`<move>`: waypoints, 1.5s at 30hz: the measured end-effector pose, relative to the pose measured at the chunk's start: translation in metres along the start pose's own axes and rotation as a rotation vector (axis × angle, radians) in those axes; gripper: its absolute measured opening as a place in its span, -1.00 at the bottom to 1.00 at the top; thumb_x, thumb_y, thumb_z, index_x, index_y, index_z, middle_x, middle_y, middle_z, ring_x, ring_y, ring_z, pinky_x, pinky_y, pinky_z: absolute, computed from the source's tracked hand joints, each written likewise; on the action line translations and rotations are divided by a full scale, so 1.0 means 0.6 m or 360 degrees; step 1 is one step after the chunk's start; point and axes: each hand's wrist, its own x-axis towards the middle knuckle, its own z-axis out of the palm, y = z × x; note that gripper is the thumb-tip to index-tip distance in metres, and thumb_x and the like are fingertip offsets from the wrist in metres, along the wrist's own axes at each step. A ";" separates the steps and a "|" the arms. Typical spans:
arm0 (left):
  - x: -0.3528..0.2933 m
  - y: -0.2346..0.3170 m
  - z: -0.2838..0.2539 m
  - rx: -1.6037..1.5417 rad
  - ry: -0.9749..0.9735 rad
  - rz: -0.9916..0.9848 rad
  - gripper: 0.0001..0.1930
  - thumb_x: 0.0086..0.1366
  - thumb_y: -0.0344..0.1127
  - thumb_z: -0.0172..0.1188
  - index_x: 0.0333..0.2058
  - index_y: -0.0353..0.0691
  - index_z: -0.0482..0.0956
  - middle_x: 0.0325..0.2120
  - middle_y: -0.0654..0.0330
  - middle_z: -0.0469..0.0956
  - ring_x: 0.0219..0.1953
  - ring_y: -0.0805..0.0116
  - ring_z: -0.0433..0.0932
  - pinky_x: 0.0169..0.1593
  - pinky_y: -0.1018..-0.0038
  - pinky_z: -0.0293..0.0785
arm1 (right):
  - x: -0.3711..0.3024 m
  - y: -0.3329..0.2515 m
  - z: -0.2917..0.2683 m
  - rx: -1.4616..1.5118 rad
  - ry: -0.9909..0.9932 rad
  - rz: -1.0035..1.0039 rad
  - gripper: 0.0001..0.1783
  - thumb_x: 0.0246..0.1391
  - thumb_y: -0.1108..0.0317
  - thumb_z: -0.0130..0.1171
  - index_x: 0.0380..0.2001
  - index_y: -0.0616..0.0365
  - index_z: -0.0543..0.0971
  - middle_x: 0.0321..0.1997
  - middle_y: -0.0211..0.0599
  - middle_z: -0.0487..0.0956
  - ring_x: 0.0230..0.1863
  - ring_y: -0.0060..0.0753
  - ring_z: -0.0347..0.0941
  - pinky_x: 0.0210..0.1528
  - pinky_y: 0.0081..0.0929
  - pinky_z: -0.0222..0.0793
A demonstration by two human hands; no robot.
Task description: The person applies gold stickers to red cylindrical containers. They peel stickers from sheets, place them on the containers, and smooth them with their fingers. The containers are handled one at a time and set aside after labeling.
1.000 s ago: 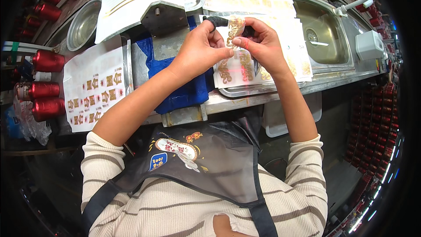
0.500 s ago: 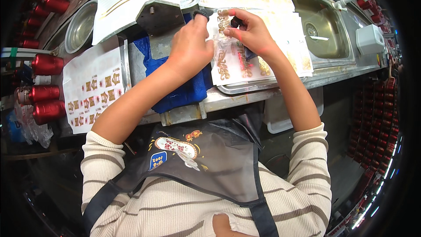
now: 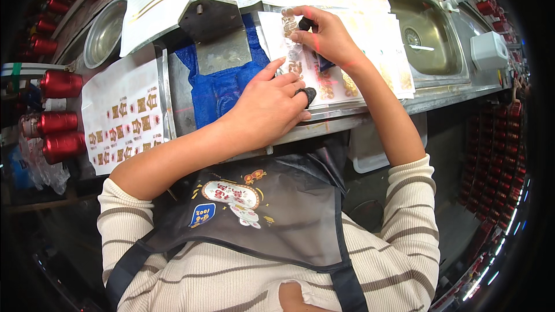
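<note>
A narrow clear strip with gold lettering [image 3: 289, 23] runs over a stack of white sheets printed with gold designs [image 3: 370, 40]. My right hand [image 3: 326, 37] pinches its upper end between thumb and index finger; black wraps one of the other fingers. A dark blue thing [image 3: 325, 63], its kind not clear, shows under that palm. My left hand [image 3: 272, 101] lies at the strip's lower end, fingers stretched out and spread, fingertips by the lettering. One of its fingers wears a black cover [image 3: 309, 96]. Left of it, a wet blue cloth [image 3: 222, 95] lies around a metal block.
A dark angled metal plate [image 3: 211, 20] stands beyond the cloth. Left lies a printed sheet on a tray [image 3: 124, 115], near red metal cups [image 3: 60, 115]. A round metal bowl [image 3: 104, 37] sits far left. Right are a sink [image 3: 425, 34] and a white plastic container [image 3: 488, 52].
My left hand has come down and right, from beside the strip's top to its lower end, its fingers spreading. My right hand keeps its pinch and has shifted slightly up and left.
</note>
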 end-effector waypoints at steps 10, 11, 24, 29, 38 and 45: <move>-0.003 0.007 -0.004 -0.0094 -0.0043 -0.0008 -0.73 0.19 -0.24 0.30 -0.27 -0.35 0.57 -0.20 -0.05 0.64 0.12 0.06 0.52 0.37 0.00 0.12 | 0.001 -0.004 0.004 -0.0036 0.0005 0.0028 -0.50 -0.02 0.46 0.36 0.06 0.06 0.58 -0.47 -0.48 0.53 -0.47 -0.68 0.36 -0.39 -0.60 0.33; -0.003 0.006 -0.006 -0.0103 -0.0063 -0.0019 -0.73 0.19 -0.25 0.30 -0.27 -0.34 0.57 -0.22 -0.05 0.64 0.12 0.06 0.52 0.37 0.00 0.12 | 0.001 -0.002 0.004 -0.0045 0.0003 0.0030 -0.48 -0.02 0.46 0.36 0.07 0.06 0.56 -0.46 -0.47 0.53 -0.47 -0.67 0.37 -0.38 -0.60 0.34; -0.004 0.004 -0.004 -0.0134 -0.0064 -0.0045 -0.72 0.20 -0.27 0.30 -0.20 -0.33 0.57 -0.25 -0.04 0.64 0.14 0.05 0.51 0.38 -0.05 0.07 | 0.004 0.005 0.007 -0.0165 0.0070 0.0021 -0.38 -0.04 0.48 0.35 0.16 0.02 0.49 -0.39 -0.37 0.59 -0.41 -0.59 0.48 -0.30 -0.55 0.42; -0.005 0.004 -0.004 -0.0141 -0.0097 -0.0063 -0.72 0.19 -0.28 0.30 -0.20 -0.33 0.57 -0.24 -0.04 0.64 0.15 0.05 0.50 0.38 -0.06 0.07 | 0.002 -0.003 0.005 -0.0153 0.0046 0.0072 -0.40 -0.04 0.47 0.35 0.15 0.02 0.51 -0.36 -0.35 0.60 -0.42 -0.59 0.48 -0.30 -0.54 0.42; -0.005 0.003 -0.001 -0.0166 -0.0064 -0.0076 -0.75 0.19 -0.29 0.31 -0.24 -0.33 0.56 -0.24 -0.04 0.64 0.16 0.04 0.49 0.38 -0.07 0.06 | 0.007 0.012 0.009 -0.0708 0.0438 -0.0050 -0.57 0.04 0.31 0.33 0.04 -0.08 0.61 -0.30 -0.16 0.58 -0.27 -0.21 0.53 -0.16 -0.32 0.44; -0.005 0.005 -0.002 -0.0198 -0.0052 -0.0098 -0.77 0.20 -0.28 0.30 -0.31 -0.33 0.54 -0.26 -0.06 0.63 0.16 0.03 0.49 0.39 -0.09 0.04 | -0.033 -0.036 -0.003 -0.0935 0.0027 0.0089 -0.58 0.10 0.20 0.27 0.08 -0.30 0.63 -0.18 -0.07 0.47 -0.15 -0.04 0.54 -0.08 -0.21 0.46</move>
